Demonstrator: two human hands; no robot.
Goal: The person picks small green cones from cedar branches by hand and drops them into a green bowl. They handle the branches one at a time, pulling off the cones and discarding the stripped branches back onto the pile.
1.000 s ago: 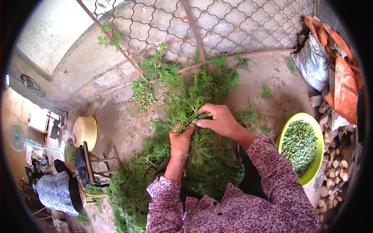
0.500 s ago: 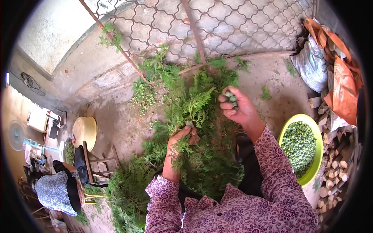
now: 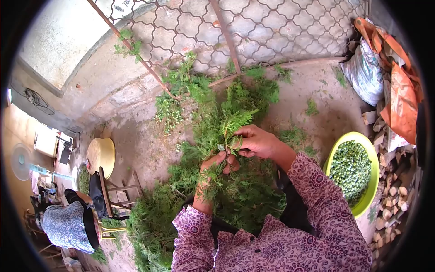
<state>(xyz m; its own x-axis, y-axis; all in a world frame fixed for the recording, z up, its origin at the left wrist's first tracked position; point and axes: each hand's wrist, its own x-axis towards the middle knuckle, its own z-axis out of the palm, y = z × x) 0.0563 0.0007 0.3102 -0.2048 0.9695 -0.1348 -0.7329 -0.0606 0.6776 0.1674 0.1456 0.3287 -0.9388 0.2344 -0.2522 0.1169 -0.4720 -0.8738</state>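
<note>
My left hand (image 3: 213, 164) is closed around the lower part of a leafy green cypress sprig (image 3: 236, 121), its fingertips close to a small pale-green cone (image 3: 221, 147). From the right, my right hand (image 3: 259, 143) meets the same sprig, thumb and fingers pinched at its stem; its palm is turned away, so anything inside is hidden. Beneath both hands spreads a heap of cut cypress branches (image 3: 156, 222). On my right stands a yellow-green basin (image 3: 373, 181) full of small green cones (image 3: 349, 170).
A wire-mesh panel (image 3: 290, 31) leans along the wall ahead. Stacked firewood (image 3: 389, 204), a white sack (image 3: 364, 75) and an orange sheet (image 3: 402, 104) line the right side. At left are another person (image 3: 68, 226), a wooden chair (image 3: 106, 192), a tan tub (image 3: 100, 155) and a fan (image 3: 21, 162).
My right hand, which showed several green cones in its fingers, has moved down and left onto the sprig. My left hand keeps its hold in nearly the same place.
</note>
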